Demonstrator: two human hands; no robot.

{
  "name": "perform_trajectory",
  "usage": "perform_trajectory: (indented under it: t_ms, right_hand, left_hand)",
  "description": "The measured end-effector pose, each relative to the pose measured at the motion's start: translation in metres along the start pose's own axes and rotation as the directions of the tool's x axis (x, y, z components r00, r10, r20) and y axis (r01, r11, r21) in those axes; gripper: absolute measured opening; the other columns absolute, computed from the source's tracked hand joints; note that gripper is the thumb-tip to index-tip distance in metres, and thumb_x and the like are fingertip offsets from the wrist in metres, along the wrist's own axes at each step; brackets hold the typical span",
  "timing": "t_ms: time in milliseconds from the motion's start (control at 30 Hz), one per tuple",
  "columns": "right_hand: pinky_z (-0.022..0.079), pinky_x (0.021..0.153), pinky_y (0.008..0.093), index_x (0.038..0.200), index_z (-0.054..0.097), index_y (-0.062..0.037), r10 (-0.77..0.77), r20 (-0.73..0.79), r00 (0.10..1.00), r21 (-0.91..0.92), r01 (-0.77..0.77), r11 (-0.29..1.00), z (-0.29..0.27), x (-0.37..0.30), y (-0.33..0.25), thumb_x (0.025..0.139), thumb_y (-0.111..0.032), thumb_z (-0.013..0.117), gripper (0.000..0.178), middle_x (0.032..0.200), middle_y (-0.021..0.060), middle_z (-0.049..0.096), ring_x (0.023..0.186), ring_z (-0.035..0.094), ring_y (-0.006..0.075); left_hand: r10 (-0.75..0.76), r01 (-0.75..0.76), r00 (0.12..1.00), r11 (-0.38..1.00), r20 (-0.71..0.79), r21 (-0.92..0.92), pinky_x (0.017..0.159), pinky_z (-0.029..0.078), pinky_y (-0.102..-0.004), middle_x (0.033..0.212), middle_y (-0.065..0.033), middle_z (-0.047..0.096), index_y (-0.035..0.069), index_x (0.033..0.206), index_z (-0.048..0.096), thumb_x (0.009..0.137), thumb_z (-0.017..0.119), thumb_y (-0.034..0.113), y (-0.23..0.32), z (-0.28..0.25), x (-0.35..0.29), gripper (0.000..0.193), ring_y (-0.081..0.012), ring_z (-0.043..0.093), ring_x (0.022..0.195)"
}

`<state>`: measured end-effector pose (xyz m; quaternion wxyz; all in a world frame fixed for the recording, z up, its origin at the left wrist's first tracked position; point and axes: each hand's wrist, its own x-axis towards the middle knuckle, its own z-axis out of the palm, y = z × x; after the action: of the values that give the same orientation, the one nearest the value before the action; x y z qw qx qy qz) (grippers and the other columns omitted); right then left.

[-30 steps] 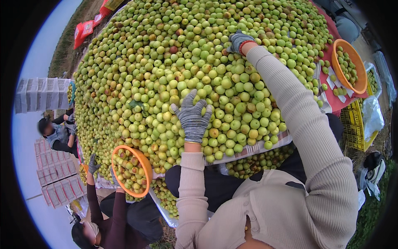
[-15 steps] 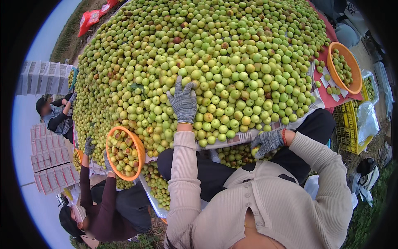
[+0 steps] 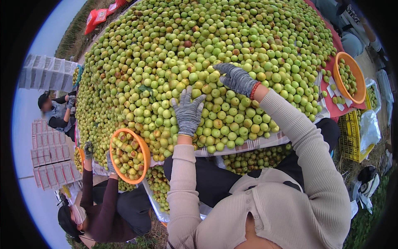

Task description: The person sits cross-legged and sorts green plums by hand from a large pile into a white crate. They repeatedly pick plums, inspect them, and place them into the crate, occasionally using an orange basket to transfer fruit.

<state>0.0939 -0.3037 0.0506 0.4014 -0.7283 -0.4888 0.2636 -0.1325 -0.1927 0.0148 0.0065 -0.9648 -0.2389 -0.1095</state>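
Observation:
A big heap of small round green fruits (image 3: 166, 50), like jujubes and some with brown patches, fills the space before me. My left hand (image 3: 188, 112), in a grey knit glove, lies on the near part of the heap with its fingers spread. To its right and a little farther in, my right hand (image 3: 238, 79) in a matching glove reaches over the heap, fingers stretched leftward and touching fruits. I see nothing held in either hand. Below the heap's near edge, more browned fruits (image 3: 253, 162) lie in front of my lap.
At left, a co-worker (image 3: 103, 199) sits by an orange basket (image 3: 148, 159) of browned fruits; another person (image 3: 58, 112) is farther off. Stacked crates (image 3: 52, 153) stand behind them. On the right are another orange basket (image 3: 360, 83) and a yellow crate (image 3: 348, 137).
My right hand has gone from the near edge by my lap, where a fruit showed in its fingers, up onto the heap. My left hand has shifted slightly and its fingers have spread.

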Motion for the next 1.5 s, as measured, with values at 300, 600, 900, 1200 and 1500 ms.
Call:
perform_trajectory:
  t_ms: [300, 600, 900, 1200, 1500]
  right_hand:
    - [0.049, 0.089, 0.0459, 0.121, 0.057, -0.0074, 0.338, -0.046, 0.940, -0.654, -0.284, 0.701, 0.036, 0.092, 0.005, 0.091, -0.043, 0.050, 0.047, 0.124, 0.0184, 0.052, 0.108, 0.061, 0.0338]
    - [0.052, 0.085, 0.0361, 0.110, 0.067, -0.0121, -0.035, -0.128, 0.991, -0.370, -0.015, 0.929, 0.008, 0.152, 0.020, 0.089, -0.030, 0.061, 0.028, 0.103, 0.0118, 0.068, 0.093, 0.066, 0.0269]
    - [0.045, 0.099, 0.0461, 0.134, 0.051, -0.0219, 0.094, -0.172, 0.981, -0.809, -0.195, 0.554, 0.016, 0.316, 0.047, 0.090, -0.035, 0.061, 0.047, 0.135, 0.0129, 0.051, 0.120, 0.054, 0.0323]
    - [0.050, 0.090, 0.0407, 0.131, 0.054, -0.0151, 0.017, 0.004, 1.000, -0.655, -0.011, 0.755, 0.003, 0.298, 0.038, 0.091, -0.040, 0.057, 0.047, 0.111, 0.0166, 0.066, 0.107, 0.062, 0.0315]
    - [0.055, 0.075, 0.0365, 0.112, 0.059, -0.0030, 0.334, 0.064, 0.940, -0.129, -0.324, 0.937, 0.040, 0.238, 0.019, 0.088, -0.042, 0.062, 0.046, 0.094, 0.0116, 0.069, 0.080, 0.068, 0.0210]
  left_hand:
    - [-0.018, 0.028, 0.995, 0.995, 0.101, -0.096, 0.111, 0.011, -0.0595, 0.148, -0.0072, 0.037, 0.029, 0.116, 0.065, 0.087, 0.062, 0.036, -0.001, -0.004, 0.013, 0.030, -0.0279, 0.029, 0.140]
    - [-0.058, 0.083, 0.984, 0.986, 0.168, -0.146, 0.110, 0.009, -0.0665, 0.151, -0.0093, 0.031, 0.029, 0.117, 0.065, 0.081, 0.066, 0.033, 0.003, -0.006, 0.009, 0.036, -0.0264, 0.023, 0.142]
    - [-0.069, 0.105, 0.980, 0.976, 0.188, -0.191, 0.112, 0.006, -0.0638, 0.150, -0.0099, 0.033, 0.031, 0.120, 0.064, 0.081, 0.065, 0.032, 0.000, -0.009, 0.010, 0.039, -0.0266, 0.024, 0.142]
    - [-0.077, 0.115, 0.978, 0.975, 0.195, -0.190, 0.110, 0.009, -0.0672, 0.150, -0.0095, 0.033, 0.029, 0.122, 0.063, 0.088, 0.056, 0.029, 0.003, -0.005, 0.009, 0.034, -0.0269, 0.025, 0.141]
    - [-0.056, 0.090, 0.984, 0.976, 0.170, -0.199, 0.111, 0.009, -0.0637, 0.149, -0.0085, 0.034, 0.028, 0.116, 0.066, 0.082, 0.066, 0.031, -0.001, -0.005, 0.010, 0.034, -0.0263, 0.024, 0.142]
